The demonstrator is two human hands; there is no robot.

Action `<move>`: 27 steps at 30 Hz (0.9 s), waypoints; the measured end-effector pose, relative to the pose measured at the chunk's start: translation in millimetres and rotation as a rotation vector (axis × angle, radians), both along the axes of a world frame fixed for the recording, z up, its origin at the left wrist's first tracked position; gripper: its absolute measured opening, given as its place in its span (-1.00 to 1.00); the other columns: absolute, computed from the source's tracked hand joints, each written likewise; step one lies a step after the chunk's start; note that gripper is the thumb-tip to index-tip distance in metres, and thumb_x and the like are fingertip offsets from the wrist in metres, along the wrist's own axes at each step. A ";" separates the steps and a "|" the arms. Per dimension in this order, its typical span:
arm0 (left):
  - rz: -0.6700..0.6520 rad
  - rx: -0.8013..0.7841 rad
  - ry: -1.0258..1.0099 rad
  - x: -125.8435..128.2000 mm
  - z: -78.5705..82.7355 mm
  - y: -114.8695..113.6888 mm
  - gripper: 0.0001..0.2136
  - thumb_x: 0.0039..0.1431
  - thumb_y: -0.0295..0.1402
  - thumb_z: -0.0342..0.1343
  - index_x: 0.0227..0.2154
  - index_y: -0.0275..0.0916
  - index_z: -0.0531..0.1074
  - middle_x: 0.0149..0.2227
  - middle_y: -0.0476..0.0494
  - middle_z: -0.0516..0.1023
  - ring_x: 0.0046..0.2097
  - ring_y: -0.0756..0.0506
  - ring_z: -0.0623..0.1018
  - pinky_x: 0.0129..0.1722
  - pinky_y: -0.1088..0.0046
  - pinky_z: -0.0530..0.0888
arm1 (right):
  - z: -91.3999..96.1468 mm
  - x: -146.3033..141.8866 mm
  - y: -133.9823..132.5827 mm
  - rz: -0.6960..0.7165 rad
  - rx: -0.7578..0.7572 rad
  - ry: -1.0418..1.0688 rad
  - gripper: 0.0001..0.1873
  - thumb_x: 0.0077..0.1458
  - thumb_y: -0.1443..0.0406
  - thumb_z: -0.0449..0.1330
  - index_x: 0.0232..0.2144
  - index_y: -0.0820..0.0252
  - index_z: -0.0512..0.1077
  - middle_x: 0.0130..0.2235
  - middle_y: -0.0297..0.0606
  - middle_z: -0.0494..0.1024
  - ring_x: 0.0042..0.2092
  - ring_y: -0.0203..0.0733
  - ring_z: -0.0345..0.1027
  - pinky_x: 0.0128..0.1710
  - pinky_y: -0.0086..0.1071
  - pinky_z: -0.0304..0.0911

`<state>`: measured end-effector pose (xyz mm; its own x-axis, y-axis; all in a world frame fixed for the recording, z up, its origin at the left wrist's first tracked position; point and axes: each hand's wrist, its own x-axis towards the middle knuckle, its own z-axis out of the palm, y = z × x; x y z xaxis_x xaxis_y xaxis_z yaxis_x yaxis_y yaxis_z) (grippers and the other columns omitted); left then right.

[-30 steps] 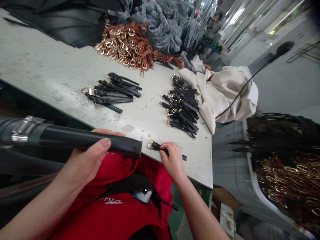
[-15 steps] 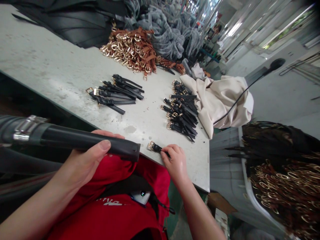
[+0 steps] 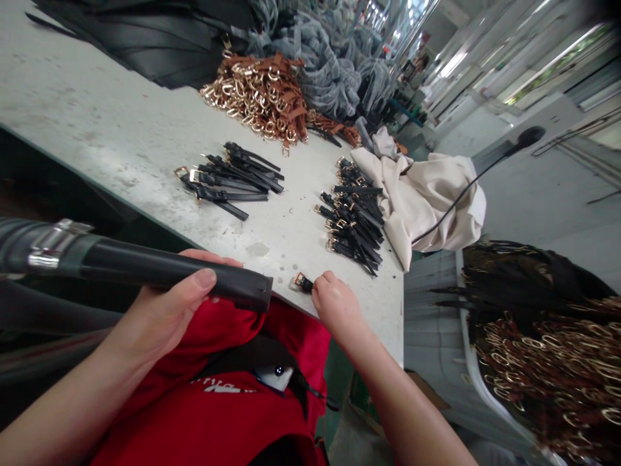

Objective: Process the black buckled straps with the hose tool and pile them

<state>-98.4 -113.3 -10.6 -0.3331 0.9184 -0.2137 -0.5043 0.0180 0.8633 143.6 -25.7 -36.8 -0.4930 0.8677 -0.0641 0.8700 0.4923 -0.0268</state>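
Observation:
My left hand (image 3: 167,309) is wrapped round a wide black strap (image 3: 145,266) that runs off to the left, where a silver metal fitting (image 3: 51,244) sits on it. My right hand (image 3: 334,304) is closed on a small black buckle strap (image 3: 303,282) with a gold buckle, near the front edge of the grey table (image 3: 107,136). Two groups of like black buckle straps lie further out, one at the middle (image 3: 230,181) and one to the right (image 3: 352,220).
A heap of brown straps with gold buckles (image 3: 262,97) lies at the back, with dark material (image 3: 145,39) and grey bundles (image 3: 325,65) behind. Cream cloth (image 3: 427,194) hangs over the table's right end. A tray of buckled straps (image 3: 543,349) stands at the right.
My right hand has closed over the small strap and drawn it in, so only the buckle end shows. The view has shifted a little. My left hand keeps hold of the wide strap.

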 end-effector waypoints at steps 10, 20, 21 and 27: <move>-0.029 -0.015 0.033 -5.2 -3.1 -2.3 -0.77 -0.09 -0.23 0.35 -0.37 -0.23 0.58 -0.33 -0.18 0.67 -0.26 -0.20 0.63 -0.17 0.28 0.57 | -17.7 23.7 -4.7 -0.184 -0.023 0.480 -0.86 0.10 0.37 0.04 -0.47 0.13 0.34 -0.42 -0.28 0.43 -0.37 -0.18 0.32 -0.33 -0.33 0.22; -0.052 -0.024 0.025 1.1 -4.4 -3.9 -0.78 -0.10 -0.23 0.37 -0.38 -0.21 0.58 -0.32 -0.17 0.67 -0.25 -0.19 0.62 -0.18 0.30 0.56 | -4.8 16.9 3.0 -0.118 -0.143 0.330 -0.90 0.13 0.37 0.12 -0.42 0.15 0.41 -0.32 -0.23 0.50 -0.29 -0.18 0.38 -0.25 -0.34 0.25; -0.048 -0.022 0.026 1.2 -4.1 -4.3 -0.79 -0.10 -0.24 0.37 -0.39 -0.20 0.58 -0.32 -0.16 0.67 -0.26 -0.18 0.62 -0.18 0.30 0.56 | -3.7 14.3 2.9 -0.127 -0.135 0.305 -0.90 0.12 0.38 0.13 -0.42 0.15 0.41 -0.32 -0.23 0.50 -0.30 -0.18 0.38 -0.26 -0.34 0.24; -0.042 -0.006 0.023 2.3 -3.0 -7.0 -0.83 -0.08 -0.26 0.36 -0.40 -0.18 0.60 -0.33 -0.11 0.67 -0.29 -0.13 0.60 -0.22 0.38 0.55 | -2.5 3.6 3.0 -0.144 -0.096 0.150 -0.83 0.11 0.42 0.06 -0.46 0.17 0.40 -0.32 -0.13 0.50 -0.33 -0.12 0.39 -0.30 -0.31 0.21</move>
<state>-96.0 -120.3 -13.6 -0.2987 0.9304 -0.2125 -0.4832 0.0446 0.8744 147.2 -22.6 -39.3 -0.3743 0.9234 -0.0850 0.9141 0.3520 -0.2014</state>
